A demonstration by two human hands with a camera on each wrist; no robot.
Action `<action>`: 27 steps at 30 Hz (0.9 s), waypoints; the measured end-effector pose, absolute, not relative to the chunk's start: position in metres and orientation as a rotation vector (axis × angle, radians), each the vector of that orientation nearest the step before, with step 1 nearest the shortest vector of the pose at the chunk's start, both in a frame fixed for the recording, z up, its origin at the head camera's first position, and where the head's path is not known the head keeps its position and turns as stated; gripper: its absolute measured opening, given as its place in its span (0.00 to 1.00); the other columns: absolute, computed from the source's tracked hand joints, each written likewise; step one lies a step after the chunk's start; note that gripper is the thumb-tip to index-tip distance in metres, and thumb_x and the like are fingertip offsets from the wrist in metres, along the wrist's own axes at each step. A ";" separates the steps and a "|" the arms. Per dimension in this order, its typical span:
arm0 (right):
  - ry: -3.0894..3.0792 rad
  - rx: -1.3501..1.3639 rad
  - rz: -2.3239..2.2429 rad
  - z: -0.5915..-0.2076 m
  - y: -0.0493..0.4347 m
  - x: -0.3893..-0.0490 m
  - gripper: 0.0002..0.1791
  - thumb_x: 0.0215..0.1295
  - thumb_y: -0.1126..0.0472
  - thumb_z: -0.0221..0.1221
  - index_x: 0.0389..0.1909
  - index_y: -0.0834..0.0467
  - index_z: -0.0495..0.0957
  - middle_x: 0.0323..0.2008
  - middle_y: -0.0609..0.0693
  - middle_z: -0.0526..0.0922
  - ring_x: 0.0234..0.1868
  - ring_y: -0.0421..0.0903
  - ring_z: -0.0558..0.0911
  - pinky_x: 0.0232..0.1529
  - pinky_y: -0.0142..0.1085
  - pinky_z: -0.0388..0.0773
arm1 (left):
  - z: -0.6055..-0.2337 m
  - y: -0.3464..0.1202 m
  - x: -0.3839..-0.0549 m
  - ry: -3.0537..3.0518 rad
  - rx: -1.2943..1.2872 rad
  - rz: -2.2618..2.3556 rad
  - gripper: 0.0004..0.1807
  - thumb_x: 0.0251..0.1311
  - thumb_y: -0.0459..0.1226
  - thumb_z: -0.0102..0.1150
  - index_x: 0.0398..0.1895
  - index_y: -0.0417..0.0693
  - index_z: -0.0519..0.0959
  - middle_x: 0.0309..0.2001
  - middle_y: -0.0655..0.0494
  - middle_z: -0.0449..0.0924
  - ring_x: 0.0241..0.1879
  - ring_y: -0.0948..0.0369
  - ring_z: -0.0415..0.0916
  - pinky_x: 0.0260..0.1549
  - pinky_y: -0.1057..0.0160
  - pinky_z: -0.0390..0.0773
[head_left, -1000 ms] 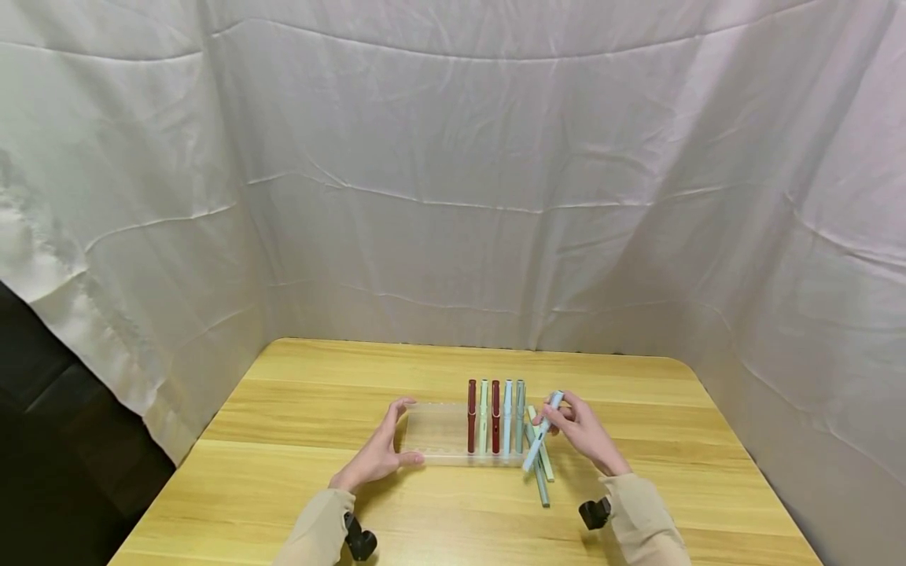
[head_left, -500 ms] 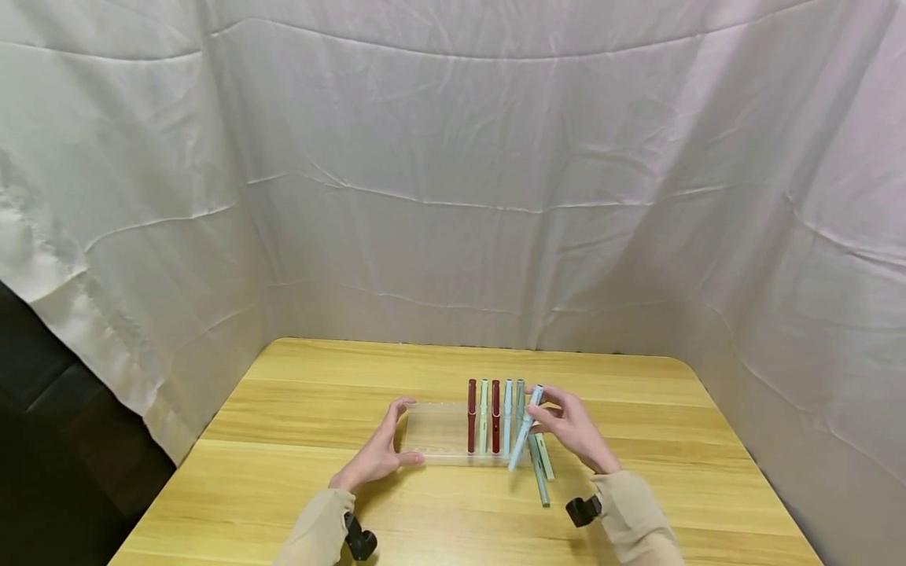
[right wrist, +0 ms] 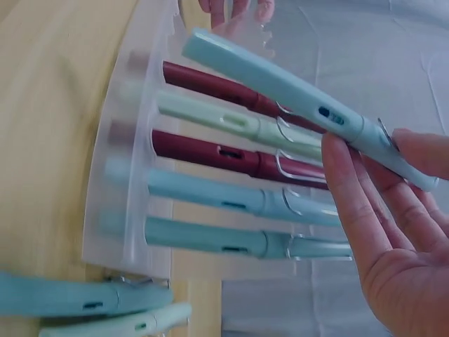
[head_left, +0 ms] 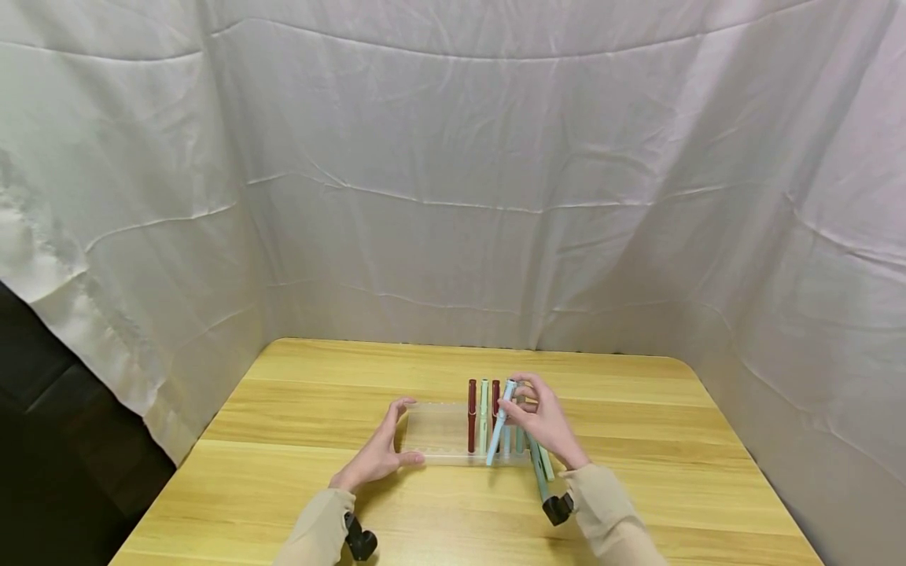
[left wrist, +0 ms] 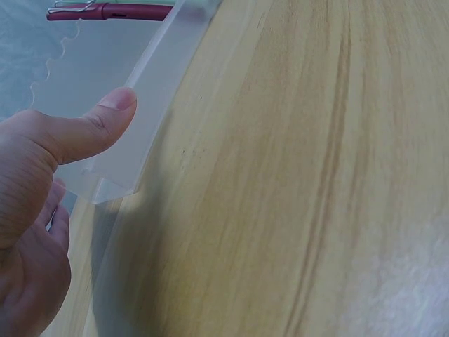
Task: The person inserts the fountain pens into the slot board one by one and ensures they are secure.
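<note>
My left hand (head_left: pixel 378 452) grips the left end of a clear plastic pen holder (head_left: pixel 435 431), thumb on its front lip and fingers at its back edge. My right hand (head_left: pixel 543 417) pinches a light blue capped pen (right wrist: pixel 273 81) near its clip end, tilted over the holder. In the right wrist view that pen crosses above the row of held pens: a dark red pen (right wrist: pixel 203 83), a pale green pen (right wrist: pixel 203 112), another dark red pen (right wrist: pixel 196 149), a light blue pen (right wrist: pixel 200 189) and a teal pen (right wrist: pixel 196 233). The holder's left part carries no pens.
A loose teal pen (right wrist: pixel 56 295) and a loose pale green pen (right wrist: pixel 119 323) lie on the wooden table (head_left: pixel 318 393) by the holder's right end. Pale curtains (head_left: pixel 425 196) stand behind the table and at both sides.
My right hand has carried the light blue pen leftward, from above the loose pens to over the holder's row. My left hand has stayed at the holder's left end.
</note>
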State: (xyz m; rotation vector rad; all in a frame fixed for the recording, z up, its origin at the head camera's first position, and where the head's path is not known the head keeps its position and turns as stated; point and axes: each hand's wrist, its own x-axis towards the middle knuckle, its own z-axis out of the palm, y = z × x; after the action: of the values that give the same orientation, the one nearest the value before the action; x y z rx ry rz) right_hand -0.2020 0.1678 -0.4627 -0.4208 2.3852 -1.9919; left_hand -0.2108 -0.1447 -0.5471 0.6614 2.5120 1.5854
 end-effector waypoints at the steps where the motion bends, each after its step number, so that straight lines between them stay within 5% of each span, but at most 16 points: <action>1: 2.395 -0.419 -1.994 -0.463 0.165 -0.203 0.25 0.67 0.71 0.61 0.62 0.65 0.66 0.44 0.69 0.81 0.34 0.44 0.89 0.44 0.54 0.88 | -0.547 -0.145 -0.211 2.512 0.658 1.585 0.51 0.52 0.35 0.75 0.75 0.45 0.53 0.79 0.41 0.50 0.79 0.36 0.44 0.76 0.30 0.45; 14: 2.541 -0.448 -2.027 -0.471 0.134 -0.212 0.24 0.65 0.72 0.62 0.62 0.62 0.73 0.41 0.69 0.81 0.38 0.63 0.86 0.39 0.52 0.89 | -0.547 -0.144 -0.209 2.509 0.647 1.584 0.51 0.52 0.34 0.75 0.75 0.45 0.53 0.79 0.40 0.50 0.79 0.37 0.45 0.76 0.30 0.45; 27: 2.873 -0.564 -1.849 -0.484 0.114 -0.216 0.22 0.65 0.66 0.66 0.59 0.55 0.76 0.38 0.55 0.85 0.36 0.50 0.87 0.37 0.33 0.86 | -0.545 -0.145 -0.210 2.512 0.666 1.571 0.52 0.53 0.35 0.74 0.76 0.43 0.52 0.79 0.40 0.50 0.79 0.38 0.45 0.77 0.32 0.45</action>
State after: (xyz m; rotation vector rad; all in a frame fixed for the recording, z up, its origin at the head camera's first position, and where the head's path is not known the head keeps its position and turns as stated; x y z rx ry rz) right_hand -0.2161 0.1137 -0.4839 -0.5637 2.8733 -1.8487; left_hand -0.2101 -0.1451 -0.5452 0.6663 2.5124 1.5714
